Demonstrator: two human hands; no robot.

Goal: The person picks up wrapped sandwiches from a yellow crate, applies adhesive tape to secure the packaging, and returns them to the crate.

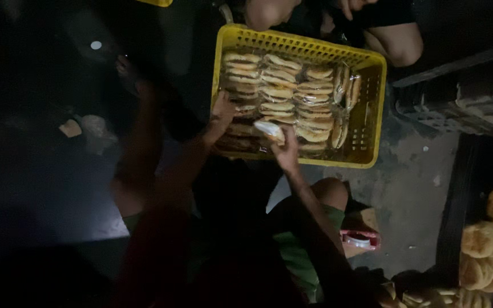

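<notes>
1. The right hand [286, 149] grips a wrapped bun [269, 130] just above the near edge of the yellow crate [372, 108]
2. The left hand [222, 114], nearer the near-left corner, lies loosely curled on packed buns [283, 91]; whether it grips any I cannot tell
3. The bun rows run left to right, stacked toward the far edge

Crate: yellow crate [372, 108], rows of wrapped buns [281, 91].
Left hand [222, 114]: on buns.
Right hand [285, 149]: holds wrapped bun [269, 130].

A yellow crate [373, 108] of wrapped buns [281, 91] rests on the grey floor [412, 188].
</notes>
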